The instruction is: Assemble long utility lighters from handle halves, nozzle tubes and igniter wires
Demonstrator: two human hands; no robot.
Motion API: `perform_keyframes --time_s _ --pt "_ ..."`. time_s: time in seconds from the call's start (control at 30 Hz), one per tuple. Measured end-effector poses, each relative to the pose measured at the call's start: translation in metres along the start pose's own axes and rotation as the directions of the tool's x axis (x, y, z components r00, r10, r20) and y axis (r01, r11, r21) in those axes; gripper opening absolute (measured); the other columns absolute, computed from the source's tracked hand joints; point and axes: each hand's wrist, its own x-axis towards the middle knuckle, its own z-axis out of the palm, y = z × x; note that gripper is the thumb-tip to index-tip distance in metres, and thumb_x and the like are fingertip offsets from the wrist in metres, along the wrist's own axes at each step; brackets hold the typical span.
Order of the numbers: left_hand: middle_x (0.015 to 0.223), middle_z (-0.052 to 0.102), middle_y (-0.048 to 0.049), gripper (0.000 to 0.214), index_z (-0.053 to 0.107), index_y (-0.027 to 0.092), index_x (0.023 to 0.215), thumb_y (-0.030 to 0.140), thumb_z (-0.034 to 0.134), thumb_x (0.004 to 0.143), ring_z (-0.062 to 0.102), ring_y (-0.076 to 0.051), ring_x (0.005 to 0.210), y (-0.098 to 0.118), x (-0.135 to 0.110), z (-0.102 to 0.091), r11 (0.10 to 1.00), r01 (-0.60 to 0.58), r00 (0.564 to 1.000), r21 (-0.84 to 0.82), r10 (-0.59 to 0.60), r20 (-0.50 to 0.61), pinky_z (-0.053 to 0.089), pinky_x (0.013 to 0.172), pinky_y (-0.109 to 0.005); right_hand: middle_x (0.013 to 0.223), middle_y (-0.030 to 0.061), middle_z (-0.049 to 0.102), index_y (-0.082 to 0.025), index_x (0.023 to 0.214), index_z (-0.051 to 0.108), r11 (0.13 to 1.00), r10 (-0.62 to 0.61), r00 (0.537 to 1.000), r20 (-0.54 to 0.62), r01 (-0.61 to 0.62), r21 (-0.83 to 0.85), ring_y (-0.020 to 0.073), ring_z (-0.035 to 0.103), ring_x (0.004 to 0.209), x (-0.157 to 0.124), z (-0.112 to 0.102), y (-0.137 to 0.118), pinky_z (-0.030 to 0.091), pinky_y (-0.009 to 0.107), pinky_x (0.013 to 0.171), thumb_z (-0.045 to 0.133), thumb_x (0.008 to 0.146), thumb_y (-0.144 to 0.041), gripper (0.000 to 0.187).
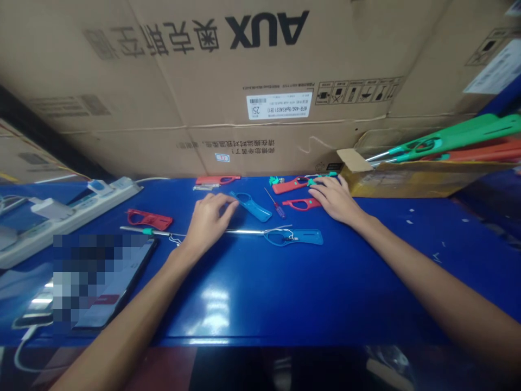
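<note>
My left hand (214, 220) is curled, thumb and forefinger closed at the near-left end of a blue lighter casing half (258, 210). Below it lies another blue casing half (311, 237) with a metal tube (244, 232) and thin white wires; my left hand hides part of the tube. My right hand (336, 201) reaches out with fingers extended, its tips by small green plastic parts (311, 183). A red casing half (290, 186) lies just left of those fingertips. Partly under the same hand is a second red casing half (299, 204). Between the hands rests a purple-handled screwdriver (279, 210).
More red casings (150, 219) lie left and at the back (217, 180). A power strip (77, 217) and a blurred-out tablet (134, 271) occupy the left side. An open carton (391, 180) holds green and red lighters (459, 136) at right. A large cardboard box (195, 70) walls the back.
</note>
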Motion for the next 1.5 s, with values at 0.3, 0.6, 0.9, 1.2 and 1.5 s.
perform_keyframes --time_s 0.3,0.6,0.9,1.2,1.5 --pt "0.107 0.071 -0.0056 0.024 0.063 0.021 0.114 0.038 0.048 0.105 0.062 -0.022 0.094 0.016 -0.002 0.004 0.994 -0.106 0.990 -0.005 0.105 -0.097 0.043 0.086 -0.038 0.101 0.0101 0.068 -0.023 0.105 0.064 0.991 -0.109 0.965 -0.239 0.125 0.056 0.0299 0.062 0.099 0.000 -0.048 -0.045 0.045 0.052 0.095 0.047 0.101 -0.024 0.017" --pt "0.113 0.072 -0.0045 0.019 0.063 0.021 0.115 0.032 0.050 0.106 0.061 -0.021 0.103 0.044 -0.010 0.011 0.960 -0.272 0.962 -0.067 0.273 0.004 0.041 0.092 -0.037 0.111 0.0112 0.069 -0.021 0.111 0.068 0.942 -0.198 0.977 -0.080 0.212 0.260 0.0257 0.064 0.105 -0.013 -0.048 -0.085 0.052 0.045 0.091 0.046 0.105 -0.026 0.024" --pt "0.107 0.072 -0.0045 0.023 0.065 0.022 0.112 0.035 0.046 0.107 0.061 -0.020 0.097 0.035 -0.008 0.011 0.972 -0.217 0.976 -0.086 0.217 -0.009 0.040 0.088 -0.037 0.111 0.0099 0.067 -0.022 0.106 0.072 0.927 -0.282 0.939 0.196 0.214 0.309 0.0266 0.062 0.106 -0.012 -0.035 -0.065 0.051 0.046 0.093 0.058 0.099 -0.039 0.023" --pt "0.119 0.071 -0.0063 0.035 0.058 0.022 0.130 0.041 0.059 0.101 0.063 -0.021 0.107 0.045 -0.011 0.015 0.903 -0.402 0.915 -0.150 0.402 -0.034 0.041 0.095 -0.037 0.098 0.0091 0.072 -0.017 0.100 0.066 0.883 -0.426 0.904 0.039 0.406 0.234 0.0236 0.065 0.090 -0.017 -0.061 -0.098 0.047 0.038 0.082 0.056 0.100 -0.048 0.032" --pt "0.099 0.077 -0.0015 0.016 0.069 0.021 0.110 0.030 0.058 0.103 0.065 -0.016 0.087 0.046 -0.012 0.023 0.874 -0.456 0.890 -0.167 0.448 -0.084 0.042 0.086 -0.034 0.095 0.0109 0.073 -0.015 0.097 0.068 0.857 -0.514 0.857 0.025 0.513 0.044 0.0250 0.065 0.088 -0.018 -0.055 -0.116 0.050 0.038 0.080 0.051 0.102 -0.047 0.036"
